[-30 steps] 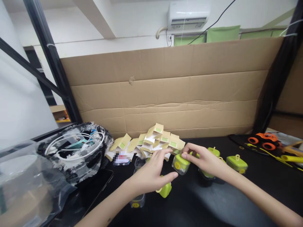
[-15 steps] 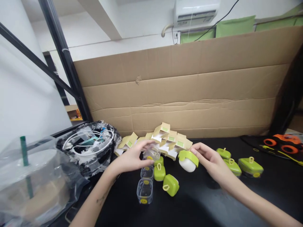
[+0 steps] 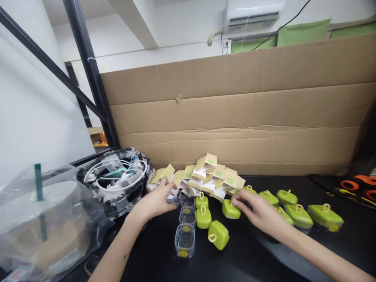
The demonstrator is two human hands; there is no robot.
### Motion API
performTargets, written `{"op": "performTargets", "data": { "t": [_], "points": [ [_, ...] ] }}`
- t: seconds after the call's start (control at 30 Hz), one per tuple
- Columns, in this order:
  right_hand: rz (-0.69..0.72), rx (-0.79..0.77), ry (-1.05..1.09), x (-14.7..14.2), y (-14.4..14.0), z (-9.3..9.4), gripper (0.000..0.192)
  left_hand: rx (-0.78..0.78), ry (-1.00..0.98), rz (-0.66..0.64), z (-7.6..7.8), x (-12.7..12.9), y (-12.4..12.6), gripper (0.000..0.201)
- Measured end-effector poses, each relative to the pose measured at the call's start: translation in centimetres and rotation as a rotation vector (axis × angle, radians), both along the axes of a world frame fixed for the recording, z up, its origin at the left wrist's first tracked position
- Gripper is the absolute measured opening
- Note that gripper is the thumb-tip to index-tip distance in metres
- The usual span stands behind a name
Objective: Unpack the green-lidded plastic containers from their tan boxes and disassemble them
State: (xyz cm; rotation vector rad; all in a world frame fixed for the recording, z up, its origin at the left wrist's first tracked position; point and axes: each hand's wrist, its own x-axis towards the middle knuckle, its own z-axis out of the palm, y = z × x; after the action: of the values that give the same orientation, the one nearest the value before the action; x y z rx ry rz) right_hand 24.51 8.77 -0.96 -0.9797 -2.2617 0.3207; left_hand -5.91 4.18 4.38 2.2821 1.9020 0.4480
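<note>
Two hands are closed, left hand on a clear tub, right hand on a green lid; the tub row at lower centre could be knocked

Clear small cup, green lid, both on black table

Left hand grips a clear cup; right hand touches a green lid beside it.
</note>
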Motion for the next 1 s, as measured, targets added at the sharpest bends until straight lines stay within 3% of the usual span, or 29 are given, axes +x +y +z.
{"op": "performTargets", "data": {
  "t": [0.23, 0.37, 0.47, 0.63, 0.77, 0.87, 1.0],
  "points": [
    [0.023, 0.136, -0.138, -2.6, 1.3, 1.6, 0.016, -0.152, 0.02, 0.035, -1.2, 0.4, 1.0, 0.041],
    [0.009, 0.19, -0.208, -3.4, 1.2, 1.3, 0.017, -0.258, 0.053, 0.043, -1.0, 0.5, 1.2, 0.05],
    [0.023, 0.202, -0.206, -3.9, 1.1, 0.6, 0.018, -0.252, 0.069, 0.015, -1.2, 0.4, 1.4, 0.053],
    [-0.002, 0.202, -0.187, -2.7, 1.0, 1.3, 0.017, -0.189, 0.11, 0.033, -1.5, 0.0, 1.8, 0.063],
    [-0.229, 0.255, -0.241, 0.8, 1.8, 3.0, 0.019, -0.108, 0.138, 0.03, -1.2, -0.2, 1.4, 0.065],
    [-0.385, 0.262, -0.286, 2.8, 3.0, 2.9, 0.016, 0.007, 0.166, 0.044, -0.8, -0.1, 1.3, 0.055],
    [-0.366, 0.215, -0.275, 3.4, 4.0, 1.7, 0.013, 0.256, 0.127, -0.021, -0.3, 1.1, 1.2, 0.035]
  ]
}}
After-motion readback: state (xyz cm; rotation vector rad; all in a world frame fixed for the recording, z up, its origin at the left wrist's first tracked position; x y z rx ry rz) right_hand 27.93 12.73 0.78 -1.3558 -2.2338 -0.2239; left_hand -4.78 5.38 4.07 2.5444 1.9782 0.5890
